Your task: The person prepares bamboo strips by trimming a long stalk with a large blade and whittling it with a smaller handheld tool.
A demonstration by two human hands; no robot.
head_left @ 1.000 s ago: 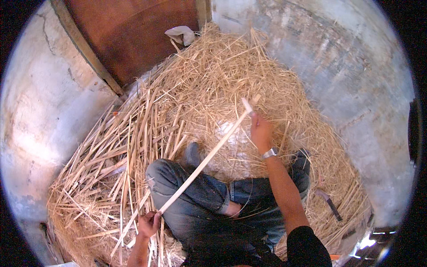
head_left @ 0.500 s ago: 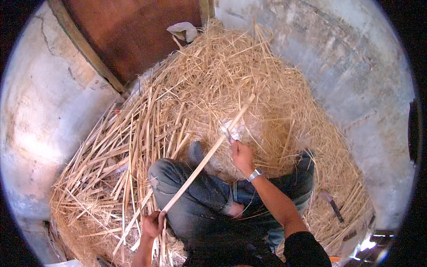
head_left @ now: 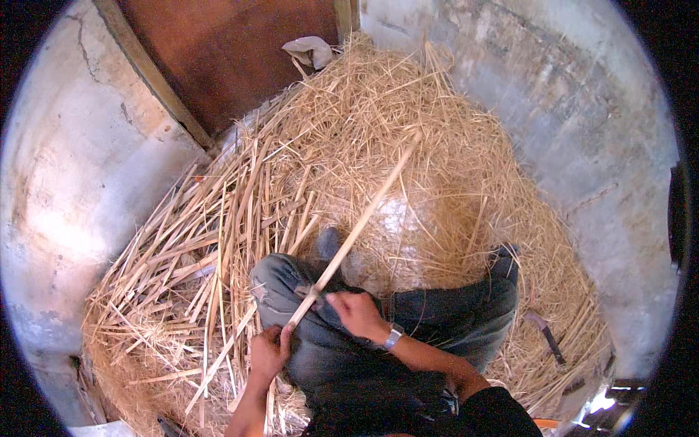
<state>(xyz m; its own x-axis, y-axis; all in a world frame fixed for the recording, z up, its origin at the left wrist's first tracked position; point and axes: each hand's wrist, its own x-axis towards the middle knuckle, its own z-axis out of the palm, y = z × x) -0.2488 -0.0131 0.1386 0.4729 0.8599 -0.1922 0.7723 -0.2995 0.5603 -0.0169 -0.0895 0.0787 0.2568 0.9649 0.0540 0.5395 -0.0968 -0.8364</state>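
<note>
Head view, left hand (head_left: pixel 268 353): I see its fingers clamped on the lower end of the long cane strip (head_left: pixel 357 231).
Right hand (head_left: pixel 355 313): it came down from the strip's far tip to my knee; fingers closed on a small blade (head_left: pixel 309 295) against the strip.
Strip: slanting over the straw pile (head_left: pixel 408 146).
</note>
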